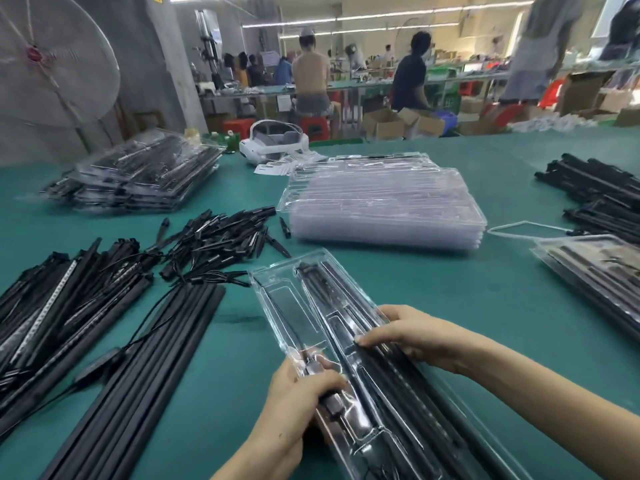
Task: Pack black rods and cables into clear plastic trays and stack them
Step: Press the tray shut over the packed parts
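A clear plastic tray [294, 306] lies lengthwise on the green table in front of me, with black rods [391, 382] in its right channels and a cable piece in the left channel. My left hand [294, 400] grips the tray's left side, thumb over a small black connector [332, 400]. My right hand [412, 334] presses its fingertips down on the rods in the tray. Loose black rods [138, 358] lie to the left. A stack of empty clear trays [384, 209] sits behind. A pile of packed trays [138, 174] is at the far left.
A heap of small black connectors with cables [221, 237] lies left of centre. More black rods [595, 192] and a packed tray [595, 271] are at the right. A white headset [273, 143] sits at the table's far edge. A large fan [45, 60] stands behind; people work beyond.
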